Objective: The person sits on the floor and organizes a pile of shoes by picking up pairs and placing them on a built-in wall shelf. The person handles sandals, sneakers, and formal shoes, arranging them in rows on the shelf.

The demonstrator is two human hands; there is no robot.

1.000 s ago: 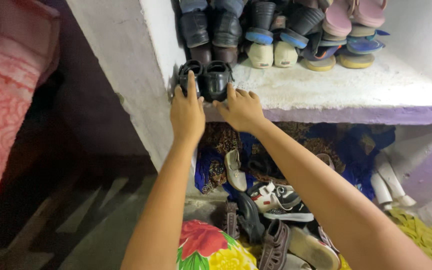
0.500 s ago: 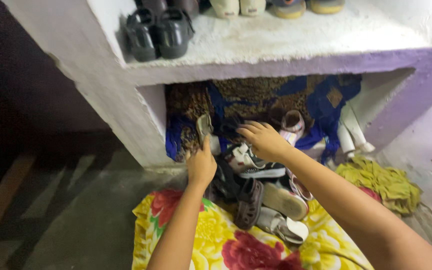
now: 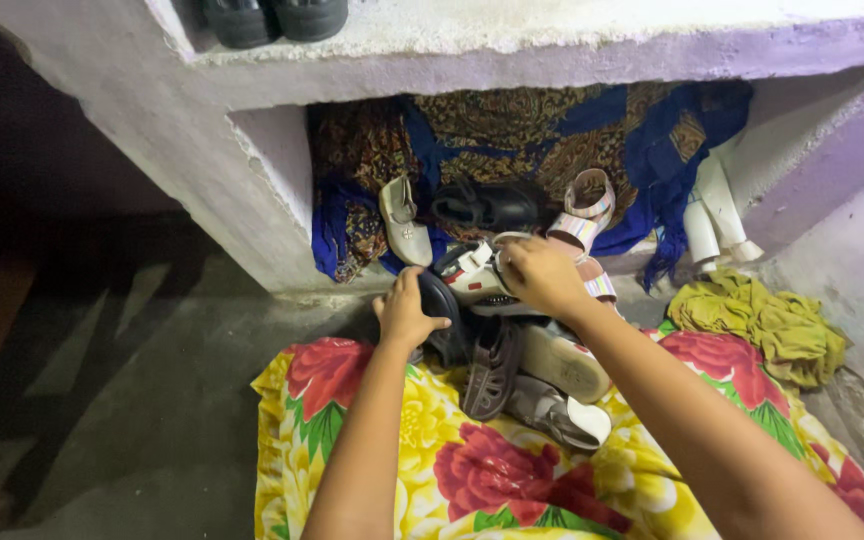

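Shoes are lying heaped w/ the shelf [image 3: 552,60] as ref. Left hand [image 3: 407,308] is closing fingers over a dark shoe [image 3: 442,310] below shelf opening. Right hand [image 3: 542,275] is gripping a white sneaker [image 3: 472,275], fingers curled on its edge, just in front of opening, for a lifting hold.

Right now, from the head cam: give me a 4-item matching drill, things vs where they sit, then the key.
Things:
1 cream flat shoe
2 olive cloth
3 brown sandal
4 pair of black shoes

Places:
A up on the top ledge
B leaning on the patterned fabric in the recess
C on the floor at far right
D on the floral cloth, between the two forearms

Pairs: 1-B, 2-C, 3-D, 4-A
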